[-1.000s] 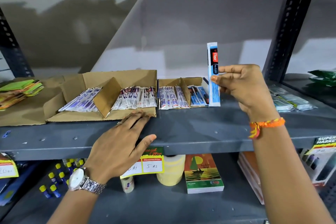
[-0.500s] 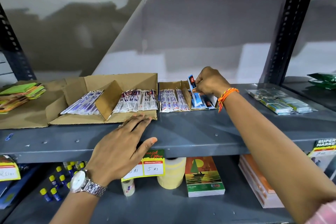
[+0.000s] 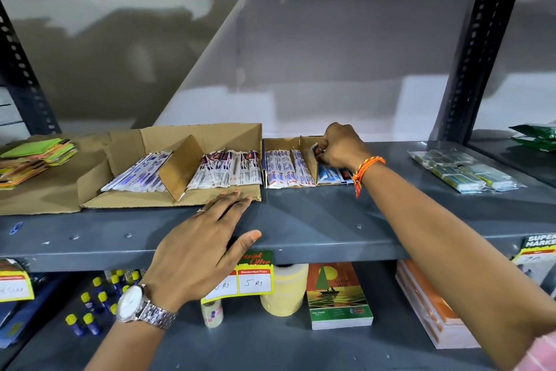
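Note:
On the grey metal shelf (image 3: 316,220) stand two open cardboard trays of long packaged pens. My right hand (image 3: 341,146) reaches into the right compartment of the small tray (image 3: 281,145) and pinches the top end of a blue pen packet (image 3: 315,150) among the other blue packets (image 3: 329,173) lying there. My left hand (image 3: 204,239) lies flat on the shelf's front edge, fingers straight, fingertips touching the front flap of the large tray (image 3: 180,202). White and purple packets (image 3: 138,172) and white and red packets (image 3: 231,170) fill the large tray.
A stack of coloured paper pads (image 3: 33,160) lies far left on cardboard. Clear packets (image 3: 463,172) lie to the right past a slotted upright post (image 3: 472,69). Below hang price tags (image 3: 240,277); tape rolls (image 3: 282,289), a book (image 3: 337,295) and small bottles (image 3: 96,301) sit on the lower shelf.
My right hand brought the upright blue pen packet down from the shelf's front into the small tray's right compartment and keeps hold of its end. My left hand has stayed put.

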Tool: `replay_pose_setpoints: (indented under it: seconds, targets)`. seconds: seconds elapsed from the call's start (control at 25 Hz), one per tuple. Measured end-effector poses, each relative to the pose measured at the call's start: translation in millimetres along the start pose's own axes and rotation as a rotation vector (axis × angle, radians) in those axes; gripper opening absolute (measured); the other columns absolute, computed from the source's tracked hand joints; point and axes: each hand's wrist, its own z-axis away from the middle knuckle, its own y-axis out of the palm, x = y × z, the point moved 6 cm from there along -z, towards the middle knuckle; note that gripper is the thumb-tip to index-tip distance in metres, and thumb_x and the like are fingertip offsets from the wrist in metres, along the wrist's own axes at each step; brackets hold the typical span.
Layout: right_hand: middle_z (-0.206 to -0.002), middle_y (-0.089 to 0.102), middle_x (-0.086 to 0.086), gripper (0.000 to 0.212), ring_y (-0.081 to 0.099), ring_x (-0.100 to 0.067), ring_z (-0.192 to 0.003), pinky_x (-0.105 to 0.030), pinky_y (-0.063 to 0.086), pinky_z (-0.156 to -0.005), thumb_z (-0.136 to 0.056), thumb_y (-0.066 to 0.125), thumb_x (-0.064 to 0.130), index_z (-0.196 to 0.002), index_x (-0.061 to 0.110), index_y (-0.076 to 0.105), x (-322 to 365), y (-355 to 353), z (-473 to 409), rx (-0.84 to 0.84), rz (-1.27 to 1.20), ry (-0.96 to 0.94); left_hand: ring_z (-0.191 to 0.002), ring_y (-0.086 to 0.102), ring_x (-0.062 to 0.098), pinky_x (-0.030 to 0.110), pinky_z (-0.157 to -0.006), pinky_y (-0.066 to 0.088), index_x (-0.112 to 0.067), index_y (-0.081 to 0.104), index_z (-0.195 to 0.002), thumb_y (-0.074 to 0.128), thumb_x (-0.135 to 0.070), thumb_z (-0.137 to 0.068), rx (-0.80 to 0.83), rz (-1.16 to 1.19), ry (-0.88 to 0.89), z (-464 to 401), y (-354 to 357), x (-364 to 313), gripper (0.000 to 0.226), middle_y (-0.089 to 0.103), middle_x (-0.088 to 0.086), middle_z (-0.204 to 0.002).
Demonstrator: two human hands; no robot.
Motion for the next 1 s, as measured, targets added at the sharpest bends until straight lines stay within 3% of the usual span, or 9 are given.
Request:
replay_pose_setpoints:
  seconds: [0.12, 0.36, 0.44, 0.56, 0.72, 1.0]
  targets:
    - [-0.098, 0.07, -0.017, 0.026, 0.066, -0.031, -0.09, -0.03, 0.052, -0.072, -0.074, 0.086, 0.016, -0.092, 0.002, 0.073, 0, -13, 4, -0.051, -0.031, -0.012, -0.15, 0.021, 0.008, 0.029, -0.114, 0.03, -0.03, 0.025, -0.157, 0.007, -0.073, -0.093, 0.001, -0.004, 0.001, 1, 0, 0, 0.079, 0.026, -0.008, -0.164]
    - [-0.091, 0.076, -0.011, 0.011, 0.072, -0.025, -0.085, -0.033, 0.057, -0.092, -0.078, 0.08, 0.008, -0.088, 0.012, 0.075, -43, -62, 52, -0.187, -0.127, 0.041, -0.15, 0.021, 0.01, 0.029, -0.113, 0.031, -0.031, 0.022, -0.157, 0.005, -0.073, -0.094, 0.009, -0.02, -0.004, 2, 0, 1, 0.078, 0.024, -0.009, -0.165]
    - [-0.097, 0.077, -0.005, 0.025, 0.068, -0.02, -0.09, -0.028, 0.052, -0.092, -0.078, 0.079, 0.01, -0.103, 0.014, 0.077, -51, -63, 62, -0.087, 0.015, -0.018, -0.15, 0.023, 0.01, 0.029, -0.113, 0.032, -0.031, 0.022, -0.157, 0.006, -0.073, -0.094, 0.011, -0.021, -0.001, 1, 0, 1, 0.077, 0.024, -0.009, -0.165]
    - [-0.12, 0.069, -0.002, 0.049, 0.052, -0.022, -0.118, -0.031, 0.046, -0.094, -0.078, 0.08, 0.024, -0.125, 0.025, 0.068, -46, -46, 65, 0.093, 0.193, -0.164, -0.148, 0.026, 0.011, 0.03, -0.111, 0.035, -0.031, 0.023, -0.157, 0.006, -0.074, -0.095, 0.005, -0.018, -0.005, 1, 1, 2, 0.077, 0.026, -0.009, -0.164]
    - [-0.117, 0.062, -0.005, 0.068, 0.05, -0.024, -0.116, -0.043, 0.055, -0.088, -0.07, 0.079, 0.039, -0.134, 0.032, 0.058, -38, -33, 64, 0.071, 0.353, -0.248, -0.148, 0.026, 0.01, 0.029, -0.112, 0.033, -0.03, 0.026, -0.157, 0.008, -0.074, -0.095, 0.003, -0.014, 0.002, 1, 1, 2, 0.078, 0.028, -0.009, -0.163]
    - [-0.105, 0.072, 0.003, 0.045, 0.052, -0.024, -0.111, -0.046, 0.056, -0.08, -0.078, 0.07, 0.031, -0.122, 0.027, 0.062, -34, -22, 58, 0.115, 0.396, -0.261, -0.148, 0.027, 0.012, 0.033, -0.113, 0.034, -0.027, 0.029, -0.156, 0.01, -0.072, -0.096, 0.011, -0.01, 0.016, -1, 1, 1, 0.077, 0.032, -0.005, -0.162]
